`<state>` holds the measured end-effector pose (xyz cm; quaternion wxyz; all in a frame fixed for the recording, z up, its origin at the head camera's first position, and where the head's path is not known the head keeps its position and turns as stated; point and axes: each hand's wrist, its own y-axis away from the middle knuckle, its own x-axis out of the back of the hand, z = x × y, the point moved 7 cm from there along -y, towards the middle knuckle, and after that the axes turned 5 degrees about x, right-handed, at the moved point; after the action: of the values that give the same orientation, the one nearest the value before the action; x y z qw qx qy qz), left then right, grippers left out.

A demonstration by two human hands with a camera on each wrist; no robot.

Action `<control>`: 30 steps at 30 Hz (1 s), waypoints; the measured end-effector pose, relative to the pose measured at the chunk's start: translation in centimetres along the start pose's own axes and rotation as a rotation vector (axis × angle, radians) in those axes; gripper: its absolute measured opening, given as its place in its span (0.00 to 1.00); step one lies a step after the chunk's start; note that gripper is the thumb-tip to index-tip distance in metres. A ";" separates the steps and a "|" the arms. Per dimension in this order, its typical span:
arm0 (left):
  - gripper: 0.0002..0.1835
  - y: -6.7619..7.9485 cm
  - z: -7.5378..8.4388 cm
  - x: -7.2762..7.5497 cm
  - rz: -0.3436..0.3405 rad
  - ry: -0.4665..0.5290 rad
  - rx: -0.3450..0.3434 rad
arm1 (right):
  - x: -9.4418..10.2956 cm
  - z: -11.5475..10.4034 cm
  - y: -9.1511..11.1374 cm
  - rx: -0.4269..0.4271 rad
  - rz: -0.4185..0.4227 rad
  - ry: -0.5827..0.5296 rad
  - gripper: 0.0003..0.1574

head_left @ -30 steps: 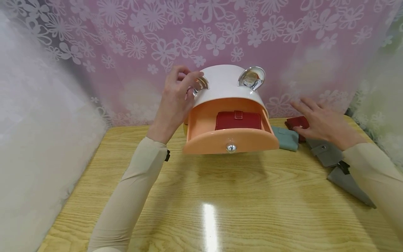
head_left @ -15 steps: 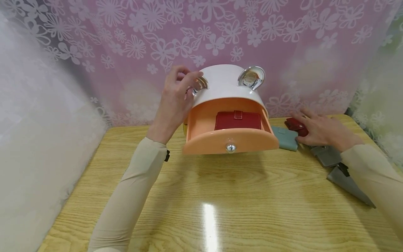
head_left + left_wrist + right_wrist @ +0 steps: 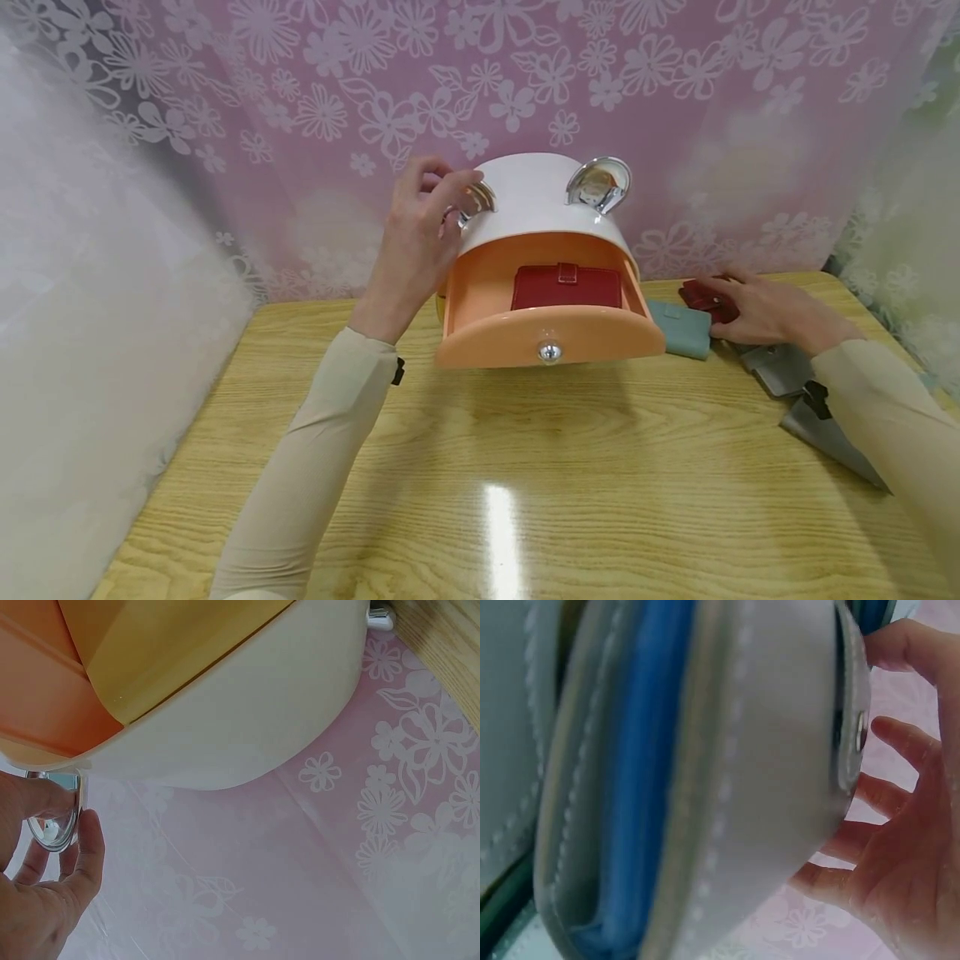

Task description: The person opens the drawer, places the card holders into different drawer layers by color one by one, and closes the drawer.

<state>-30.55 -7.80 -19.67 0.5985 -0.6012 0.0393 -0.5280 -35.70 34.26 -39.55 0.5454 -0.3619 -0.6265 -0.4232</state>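
Observation:
A white box with silver ears stands near the table's back, its orange drawer (image 3: pixel 480 346) pulled out. My left hand (image 3: pixel 420 225) pinches the left silver ear (image 3: pixel 52 825) between thumb and fingers. Inside the drawer rests a red wallet (image 3: pixel 566 287) with a strap. At the back right, my right hand (image 3: pixel 772 308) grips a small dark red wallet (image 3: pixel 705 302), fingers over its far side and thumb at its near side. In the right wrist view, a grey wallet (image 3: pixel 772 750) with blue inside fills the foreground and hides part of the fingers.
A light teal wallet (image 3: pixel 684 332) lies between the box and my right hand. Under the right wrist are a grey wallet (image 3: pixel 783 371) and another grey piece (image 3: pixel 832 442). A pink flowered curtain (image 3: pixel 420 83) hangs right behind the wooden table (image 3: pixel 450 483).
My right hand has come down over the small dark red wallet, its fingers now more curled. The left hand and the box have stayed in place.

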 end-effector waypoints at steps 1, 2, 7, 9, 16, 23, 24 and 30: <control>0.21 0.0 0.0 0.0 0.000 0.000 0.000 | -0.1 -0.1 0.0 0.005 0.003 -0.011 0.53; 0.21 0.0 0.0 0.0 0.001 0.000 0.000 | -0.1 -0.1 0.0 0.011 0.006 -0.020 0.53; 0.20 -0.1 0.1 0.1 -0.004 0.008 -0.002 | -0.1 -0.5 -0.1 0.037 0.027 -0.053 0.51; 0.20 -0.1 0.1 0.1 -0.005 0.011 0.000 | -0.1 -0.5 -0.1 0.040 0.039 -0.057 0.50; 0.20 -0.2 0.1 0.1 -0.004 0.013 -0.001 | 0.2 -0.9 -0.1 0.089 0.121 -0.036 0.49; 0.20 -0.2 0.1 0.1 -0.004 0.011 0.005 | 0.6 -1.3 -0.3 0.105 0.158 0.026 0.45; 0.20 -0.2 0.1 0.1 -0.004 0.010 0.005 | 0.6 -1.3 -0.3 0.100 0.162 0.035 0.45; 0.20 0.0 0.0 0.1 -0.008 0.002 0.012 | 0.7 -1.6 -0.1 0.073 0.196 0.099 0.44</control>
<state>-30.47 -7.85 -19.62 0.5999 -0.5973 0.0343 -0.5312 -35.26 32.79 -38.76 0.6275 -0.3799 -0.5753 -0.3620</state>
